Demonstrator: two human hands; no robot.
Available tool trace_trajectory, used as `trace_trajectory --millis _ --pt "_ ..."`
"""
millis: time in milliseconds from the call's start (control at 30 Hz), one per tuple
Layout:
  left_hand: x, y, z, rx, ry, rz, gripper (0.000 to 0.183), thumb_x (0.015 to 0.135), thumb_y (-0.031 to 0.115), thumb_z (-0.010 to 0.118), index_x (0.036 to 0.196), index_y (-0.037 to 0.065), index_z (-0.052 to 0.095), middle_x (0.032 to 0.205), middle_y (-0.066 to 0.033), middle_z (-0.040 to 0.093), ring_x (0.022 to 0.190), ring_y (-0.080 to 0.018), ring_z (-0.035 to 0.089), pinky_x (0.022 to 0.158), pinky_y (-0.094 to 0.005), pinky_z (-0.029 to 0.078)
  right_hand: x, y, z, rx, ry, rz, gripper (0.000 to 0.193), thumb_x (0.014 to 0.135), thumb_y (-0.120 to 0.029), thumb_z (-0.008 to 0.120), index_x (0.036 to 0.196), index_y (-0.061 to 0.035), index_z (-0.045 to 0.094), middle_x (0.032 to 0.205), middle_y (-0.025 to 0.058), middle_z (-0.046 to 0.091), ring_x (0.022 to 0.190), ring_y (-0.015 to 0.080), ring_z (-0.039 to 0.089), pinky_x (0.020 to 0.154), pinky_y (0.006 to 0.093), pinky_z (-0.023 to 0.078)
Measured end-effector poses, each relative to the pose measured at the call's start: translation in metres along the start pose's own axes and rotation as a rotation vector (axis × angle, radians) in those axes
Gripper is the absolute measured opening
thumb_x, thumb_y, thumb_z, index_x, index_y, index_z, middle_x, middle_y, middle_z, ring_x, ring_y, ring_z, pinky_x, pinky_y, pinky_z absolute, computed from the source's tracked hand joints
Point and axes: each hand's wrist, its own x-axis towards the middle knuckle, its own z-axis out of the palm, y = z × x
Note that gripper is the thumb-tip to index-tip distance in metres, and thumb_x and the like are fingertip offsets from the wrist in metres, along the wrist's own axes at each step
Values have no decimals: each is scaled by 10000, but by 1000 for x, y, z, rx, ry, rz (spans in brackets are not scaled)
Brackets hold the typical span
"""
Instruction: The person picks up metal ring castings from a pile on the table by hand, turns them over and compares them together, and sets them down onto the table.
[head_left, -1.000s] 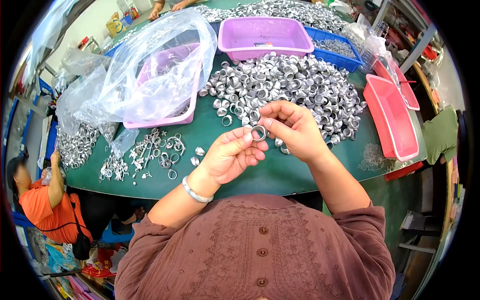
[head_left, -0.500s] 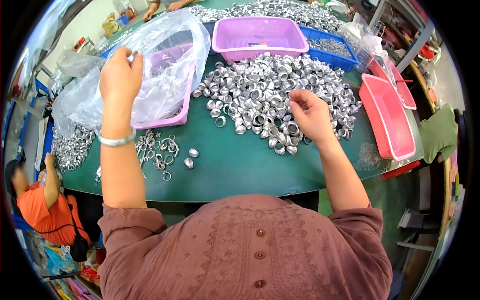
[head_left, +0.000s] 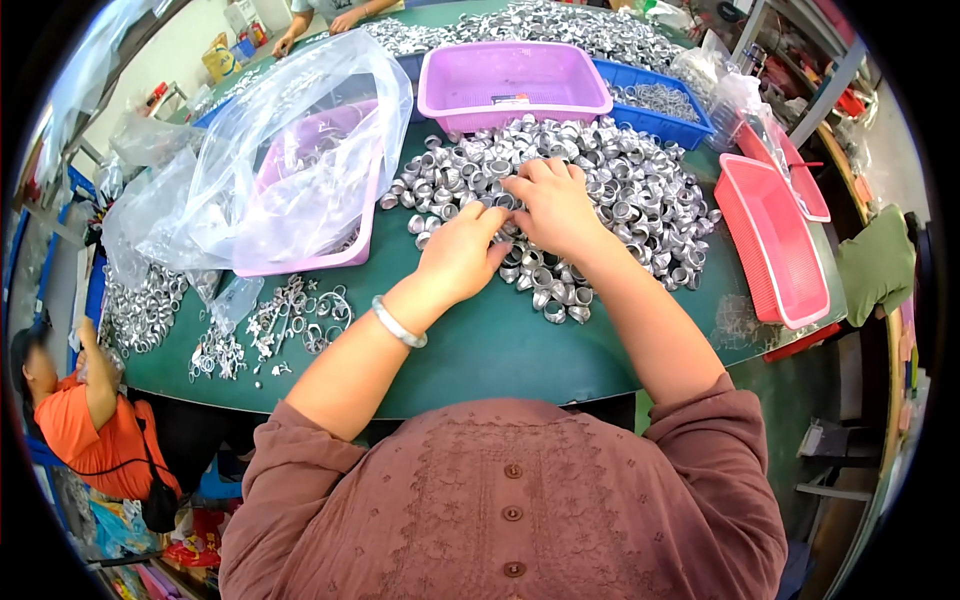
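A heap of silvery metal rings (head_left: 630,190) lies on the green tabletop (head_left: 500,350) in front of me. My left hand (head_left: 462,255), with a pale bangle (head_left: 398,322) on the wrist, is at the heap's near left side. Its fingers and thumb are bent together at the rings. Close beside it, my right hand (head_left: 555,208) reaches over the middle of the heap with curled fingers. The two hands nearly meet, thumbs toward each other. What either hand's fingertips hold, if anything, is too small to make out.
Behind the heap stand a purple basket (head_left: 515,122) and a blue tray (head_left: 660,127) of rings. A clear plastic bag (head_left: 225,190) drapes over another purple basket (head_left: 300,264) at left. Small metal pieces (head_left: 285,315) lie near it. Pink baskets (head_left: 775,260) stand at right. Other people sit around.
My left hand has come from above the plastic bag down to the rings. My right hand has moved left across the heap. Two loose rings near the table's front are gone from their place.
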Motion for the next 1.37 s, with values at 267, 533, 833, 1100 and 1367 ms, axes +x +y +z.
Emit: trace_trajectory --millis 267,533,833,1100,1367 --pt "2 -11 12 40 84 -3 160 744 95 603 887 74 534 828 -85 525 737 -285 543 619 -362 438 -5 6 0 256 41 66 284 611 -151 688 877 -98 602 954 58 537 959 249 467 827 387 338" --pt "-21 -14 -1 -1063 -16 -237 34 857 64 509 859 31 505 801 -37 567 722 -114 551 643 -248 468 -25 -5 -31 933 -58 317 282 691 -27 642 947 -19 523 793 34 558 676 119 516 613 249 433" --pt "-43 0 1 -1319 -79 -65 151 846 118 550 944 9 511 961 -90 562 825 -161 575 730 -294 484 -49 -31 -43 1231 -82 293 286 703 32 605 977 -17 543 855 35 537 656 92 515 580 224 426" --pt "-47 1 4 -1526 -138 -143 158 902 171 453 957 28 494 961 -109 567 826 -168 568 726 -274 461 -58 -34 -40 1365 -107 372 246 766 22 571 1009 -9 552 898 20 541 725 73 524 630 209 427" --pt "-48 -5 6 -1653 -229 -122 161 897 191 466 956 43 487 984 -115 554 843 -178 558 736 -284 450 -61 -35 -40 1607 -128 383 357 807 35 519 1153 -16 446 1004 70 560 909 109 551 756 208 440"
